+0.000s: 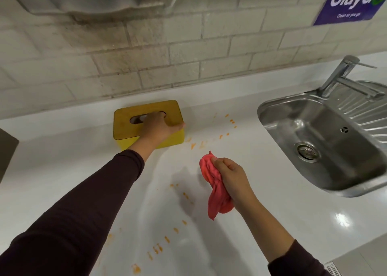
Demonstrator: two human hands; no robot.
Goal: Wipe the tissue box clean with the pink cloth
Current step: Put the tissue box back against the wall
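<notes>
A yellow tissue box [125, 118] with a wooden lid and an oval slot stands on the white counter near the tiled wall. My left hand [160, 128] lies over its right half, fingers curled over the lid's far edge and the slot, gripping it. The pink cloth [213, 187] hangs bunched from my right hand [232, 177], which holds it above the counter, to the right of the box and nearer to me. Cloth and box are apart.
Orange splatters [196, 145] dot the white counter [272, 192] right of the box and in a trail toward me. A steel sink [326, 141] with a tap [343, 74] sits at the right. A grey dispenser hangs on the wall above.
</notes>
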